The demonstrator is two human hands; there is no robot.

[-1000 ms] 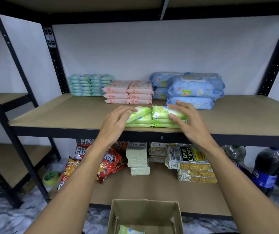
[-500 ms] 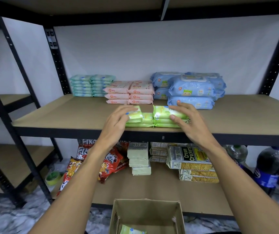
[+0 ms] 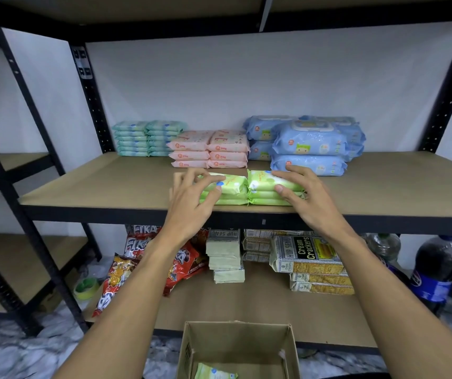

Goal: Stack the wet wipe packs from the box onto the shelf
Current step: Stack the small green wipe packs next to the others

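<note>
- Shelf [image 3: 104, 184]: two green wet wipe stacks touch at its front edge.
- Cardboard box [image 3: 292, 351] below: one green pack [image 3: 214, 373] inside.
- Left hand [image 3: 189, 199]: grip curled round the top pack of left stack [image 3: 233, 186].
- Right hand [image 3: 308, 196]: grip seemingly pinches the top of right stack [image 3: 263, 184].

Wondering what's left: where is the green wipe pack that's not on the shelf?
The green wipe pack lies in the cardboard box at the bottom centre of the head view, near its left wall.
</note>
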